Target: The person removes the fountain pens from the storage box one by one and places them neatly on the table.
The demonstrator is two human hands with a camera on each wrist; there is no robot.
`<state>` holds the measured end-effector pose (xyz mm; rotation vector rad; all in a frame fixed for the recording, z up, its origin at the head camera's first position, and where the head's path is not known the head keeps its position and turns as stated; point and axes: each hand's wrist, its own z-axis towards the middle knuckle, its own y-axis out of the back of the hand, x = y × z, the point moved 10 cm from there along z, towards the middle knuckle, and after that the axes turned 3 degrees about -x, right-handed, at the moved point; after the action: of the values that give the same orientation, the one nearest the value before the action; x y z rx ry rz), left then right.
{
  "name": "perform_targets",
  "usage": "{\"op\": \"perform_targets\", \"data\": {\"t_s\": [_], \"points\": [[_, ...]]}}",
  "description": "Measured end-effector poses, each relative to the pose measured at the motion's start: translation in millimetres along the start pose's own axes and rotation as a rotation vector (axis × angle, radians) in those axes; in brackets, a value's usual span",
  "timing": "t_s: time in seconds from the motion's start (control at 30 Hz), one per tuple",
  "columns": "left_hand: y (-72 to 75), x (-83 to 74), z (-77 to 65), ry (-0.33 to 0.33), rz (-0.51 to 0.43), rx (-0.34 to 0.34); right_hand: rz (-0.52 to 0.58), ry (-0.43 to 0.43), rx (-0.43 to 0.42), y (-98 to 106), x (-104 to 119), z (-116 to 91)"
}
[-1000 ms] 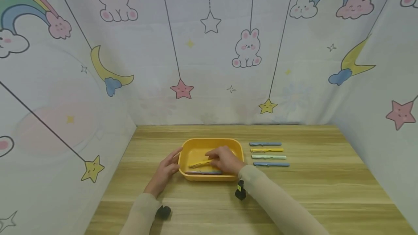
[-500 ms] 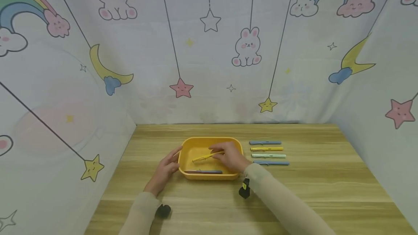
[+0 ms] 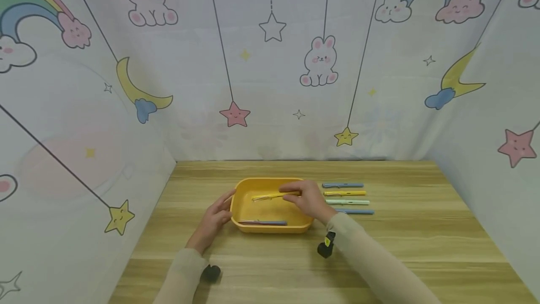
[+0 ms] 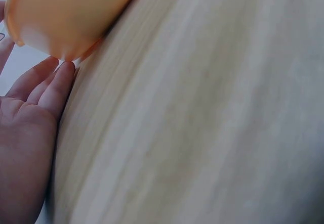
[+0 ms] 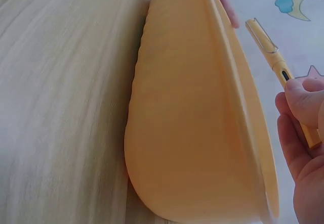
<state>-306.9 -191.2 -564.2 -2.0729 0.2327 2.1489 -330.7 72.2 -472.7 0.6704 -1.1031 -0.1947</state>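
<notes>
My right hand pinches a capped yellow pen between thumb and fingers, over the right half of a yellow plastic basket. In the right wrist view the pen slants above the basket's rim, its wire clip and small dark ink window showing. My left hand rests at the basket's left side; in the left wrist view its extended fingertips touch the outer wall. Inside the basket, along its near wall, lie a blue pen and a reddish one partly overlapped by it.
Right of the basket, several capped pens lie in a row: a blue pen, a yellow one, a pale green pen and another blue one, partly behind my right wrist. A printed cloth walls the wooden table.
My right hand has lifted the yellow pen from near the blue pen and carried it up and to the right. The left hand and the basket have stayed in place.
</notes>
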Motion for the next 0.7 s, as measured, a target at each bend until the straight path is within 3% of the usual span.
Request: {"op": "perform_targets", "data": {"t_s": [0.27,0.43,0.7], "points": [[0.6,1.9,0.1,0.001,0.004,-0.002,0.002,0.044,-0.010,12,3,-11],[0.7,1.9,0.5,-0.005,-0.002,-0.003,0.009,0.006,-0.015,22,-2,-17],[1.0,1.6,1.5,-0.005,-0.009,-0.012,0.090,-0.067,-0.095,49,-19,-26]]}}
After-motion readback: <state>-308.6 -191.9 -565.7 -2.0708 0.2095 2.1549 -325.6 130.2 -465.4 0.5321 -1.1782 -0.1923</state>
